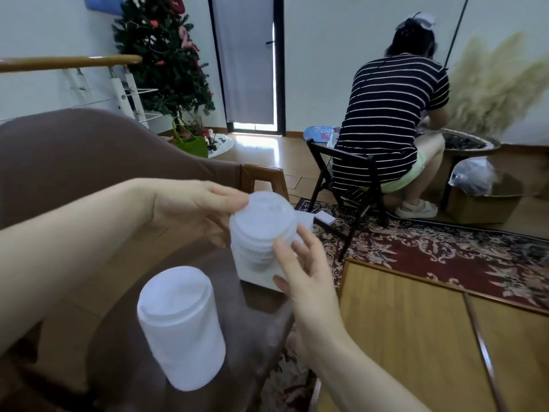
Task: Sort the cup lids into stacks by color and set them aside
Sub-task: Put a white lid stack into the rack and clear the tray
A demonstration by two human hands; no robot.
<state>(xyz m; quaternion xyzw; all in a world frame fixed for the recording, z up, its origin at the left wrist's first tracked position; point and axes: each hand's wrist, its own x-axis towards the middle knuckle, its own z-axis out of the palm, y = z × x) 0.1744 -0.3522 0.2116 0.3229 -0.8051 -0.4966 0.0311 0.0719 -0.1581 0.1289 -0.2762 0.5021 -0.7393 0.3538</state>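
Observation:
A tall stack of white cup lids (181, 328) stands at the near edge of a small round dark table (255, 316). Farther back, a second stack of white lids (261, 230) rises from a white box (258, 276). My left hand (196, 206) reaches in from the left, its fingertips touching the top lid's rim. My right hand (300, 272) is on the stack's right side with fingers spread and fairly straight, fingertips against the lids and thumb near the box.
A brown armchair (89, 162) curves behind the table on the left. A patterned rug (445, 251) and a wooden panel (416, 337) lie to the right. A person in a striped shirt (389, 120) sits on a folding chair, back turned. A decorated tree (166, 60) stands by the door.

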